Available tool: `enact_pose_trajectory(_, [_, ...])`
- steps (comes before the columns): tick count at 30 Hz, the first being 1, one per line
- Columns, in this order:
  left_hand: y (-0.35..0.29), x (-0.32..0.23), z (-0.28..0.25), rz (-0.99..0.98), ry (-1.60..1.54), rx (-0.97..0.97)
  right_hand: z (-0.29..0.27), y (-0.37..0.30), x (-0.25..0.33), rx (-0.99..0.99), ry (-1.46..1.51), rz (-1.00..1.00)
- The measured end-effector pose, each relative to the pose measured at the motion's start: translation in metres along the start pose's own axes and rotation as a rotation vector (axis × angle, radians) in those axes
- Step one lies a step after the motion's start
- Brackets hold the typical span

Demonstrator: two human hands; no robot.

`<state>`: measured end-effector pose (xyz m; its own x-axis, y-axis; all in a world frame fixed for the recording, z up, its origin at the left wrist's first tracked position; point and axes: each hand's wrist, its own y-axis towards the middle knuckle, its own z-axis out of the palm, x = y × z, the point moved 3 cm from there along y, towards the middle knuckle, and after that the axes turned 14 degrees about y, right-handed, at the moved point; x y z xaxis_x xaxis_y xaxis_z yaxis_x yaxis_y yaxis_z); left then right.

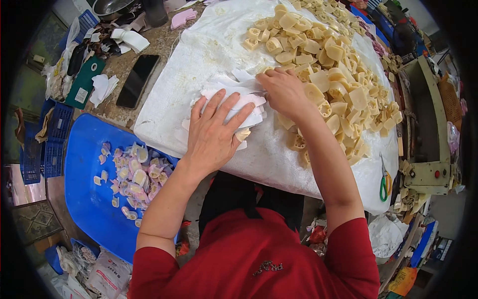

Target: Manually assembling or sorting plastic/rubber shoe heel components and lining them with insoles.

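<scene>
Two bare hands are noted in the head view at a white paper stack (255,105) on the covered counter (164,102). Left hand (211,133): grip spread wide over the stack. Right hand (283,88): grip curled at its far right edge; whether paper is pinched cannot be told. Beige pieces (343,84) are heaped right of the stack. Step judged: sheets being separated; steady left pressure is probably called for.

Papery, waxy, woven surfaces
White sheet (199,50) — woven, wrinkled, plastic-looking. On it, matt paper slips (249,113) and smooth, waxy-looking cream pieces (343,99); left of it, a glossy phone (138,81) and smooth blue plastic tub (85,164); at its right edge, metal-bladed scissors (385,174).
</scene>
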<state>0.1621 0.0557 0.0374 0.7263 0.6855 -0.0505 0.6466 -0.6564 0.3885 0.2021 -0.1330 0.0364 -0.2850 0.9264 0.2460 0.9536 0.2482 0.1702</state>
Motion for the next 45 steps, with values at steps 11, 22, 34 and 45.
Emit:
enact_pose_trajectory(11, [-0.001,0.007,-0.004,-0.028,-0.030,0.033,-0.039,-0.002,-0.013,-0.355,0.179,0.227])
enact_pose_trajectory(22, [-0.012,0.045,-0.016,-0.349,-0.915,-0.585,-0.037,-0.024,0.092,-0.291,0.259,-0.280])
enact_pose_trajectory(34, [-0.018,0.067,0.029,-0.477,-0.663,-0.015,0.003,-0.065,0.089,-0.186,0.395,-0.060])
enact_pose_trajectory(45, [-0.017,0.025,0.019,-0.381,-0.846,-0.099,0.003,-0.100,0.068,-0.245,0.591,-0.015])
